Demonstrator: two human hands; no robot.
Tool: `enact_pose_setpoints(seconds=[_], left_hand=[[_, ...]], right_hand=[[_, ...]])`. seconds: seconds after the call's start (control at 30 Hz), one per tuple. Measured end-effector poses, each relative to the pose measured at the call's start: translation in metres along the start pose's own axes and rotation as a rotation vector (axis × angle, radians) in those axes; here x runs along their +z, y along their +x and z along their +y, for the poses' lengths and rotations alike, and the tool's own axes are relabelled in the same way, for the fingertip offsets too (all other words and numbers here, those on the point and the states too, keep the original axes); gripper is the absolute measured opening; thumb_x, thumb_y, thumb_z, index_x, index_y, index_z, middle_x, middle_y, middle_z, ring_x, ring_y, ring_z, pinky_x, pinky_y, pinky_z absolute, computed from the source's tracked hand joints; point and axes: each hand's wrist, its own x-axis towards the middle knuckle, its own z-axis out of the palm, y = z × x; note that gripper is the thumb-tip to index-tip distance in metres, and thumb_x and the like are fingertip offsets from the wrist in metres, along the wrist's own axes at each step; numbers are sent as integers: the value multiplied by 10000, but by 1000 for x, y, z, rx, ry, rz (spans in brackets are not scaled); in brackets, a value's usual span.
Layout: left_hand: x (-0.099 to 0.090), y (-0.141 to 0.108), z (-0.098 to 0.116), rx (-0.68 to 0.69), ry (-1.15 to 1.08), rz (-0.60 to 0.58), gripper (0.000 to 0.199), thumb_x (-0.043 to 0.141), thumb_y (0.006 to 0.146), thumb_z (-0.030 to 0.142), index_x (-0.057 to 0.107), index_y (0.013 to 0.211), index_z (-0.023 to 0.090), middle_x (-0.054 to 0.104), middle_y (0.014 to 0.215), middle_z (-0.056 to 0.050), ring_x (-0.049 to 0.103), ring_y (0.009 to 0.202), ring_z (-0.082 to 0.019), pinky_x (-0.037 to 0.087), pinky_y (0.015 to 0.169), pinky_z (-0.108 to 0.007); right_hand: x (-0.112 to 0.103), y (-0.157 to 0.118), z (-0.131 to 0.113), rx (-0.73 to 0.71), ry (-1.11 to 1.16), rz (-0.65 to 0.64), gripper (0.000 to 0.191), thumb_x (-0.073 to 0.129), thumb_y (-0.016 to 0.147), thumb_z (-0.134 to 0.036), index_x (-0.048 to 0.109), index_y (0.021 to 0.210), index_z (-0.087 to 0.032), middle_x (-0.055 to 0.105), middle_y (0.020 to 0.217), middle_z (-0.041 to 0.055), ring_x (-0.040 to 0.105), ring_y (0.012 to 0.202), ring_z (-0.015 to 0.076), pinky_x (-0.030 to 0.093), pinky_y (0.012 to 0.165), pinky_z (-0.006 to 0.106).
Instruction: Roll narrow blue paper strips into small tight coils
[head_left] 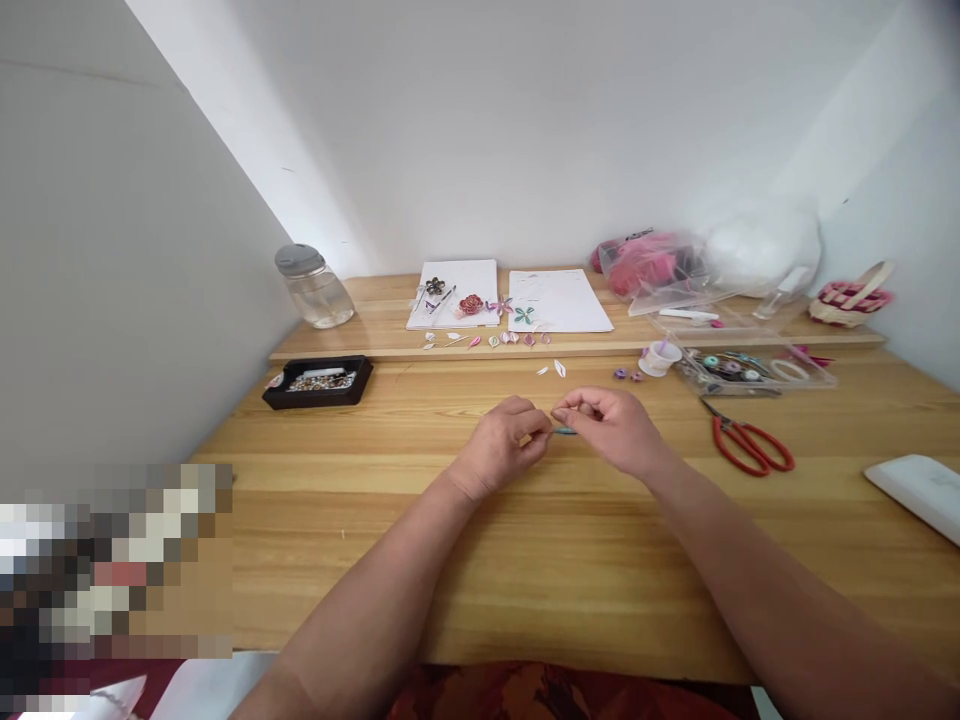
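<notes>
My left hand (508, 440) is closed in a pinch over the middle of the desk. From its fingertips a small, slim blue-green piece (565, 431) sticks out to the right; its exact kind is too small to tell. Just above that piece, my right hand (611, 428) has thumb and forefinger pressed together, and whatever lies between them is hidden. Beyond the hands are small white petal-shaped pieces (560, 368). Red-handled scissors (752, 446) lie to the right of my right hand, and two purple spools (620, 374) sit nearer to it.
A black tray of beads (360, 383) stands at left, below a lidded water jar (321, 298). Along the raised back ledge are white paper (570, 290) and a red flower ornament (471, 304). At right are a clear plastic box (814, 378), a white cup (660, 360) and a woven basket (847, 303).
</notes>
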Motion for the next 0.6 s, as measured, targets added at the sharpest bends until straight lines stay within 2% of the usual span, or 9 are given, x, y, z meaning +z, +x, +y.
enact_pose_setpoints(seconds=[0.07,0.17,0.27,0.4,0.53,0.6], left_hand=[[0,0,4,-35,-83,39,175,522,833,151,642,719,206,580,707,-40,505,702,-154,372,692,-265],[2,1,4,-136,-188,175,109,576,807,176,636,721,206,593,713,-29,500,685,-145,375,667,-254],[3,2,0,-210,-187,318,96,597,791,183,612,697,203,575,694,-13,483,664,-134,373,654,-248],[5,1,-6,-260,-165,372,93,582,813,192,621,729,202,600,742,-21,517,704,-134,386,630,-236],[8,0,-8,-300,-264,418,60,609,810,227,660,806,194,603,1007,-74,576,889,-161,423,565,-202],[10,0,-7,-342,-379,443,89,627,805,263,656,794,180,568,1091,-91,588,916,-169,462,548,-197]], right_hand=[[-2,5,6,172,256,-71,266,702,711,-450,663,741,-188,514,590,-32,323,473,78,231,444,236],[3,6,9,361,515,-145,323,774,620,-444,623,739,-184,410,519,-75,210,419,46,136,402,219],[13,1,5,387,569,-225,296,767,646,-415,602,728,-184,339,492,-94,184,413,41,109,397,213],[21,-5,-5,426,583,-242,274,749,648,-380,562,691,-186,325,479,-98,197,411,39,124,390,200],[22,-5,-7,471,603,-225,265,735,624,-366,554,688,-184,338,465,-101,185,397,31,122,375,190],[22,-4,-5,471,609,-222,256,726,617,-358,552,686,-183,356,462,-99,186,388,29,129,367,189]])
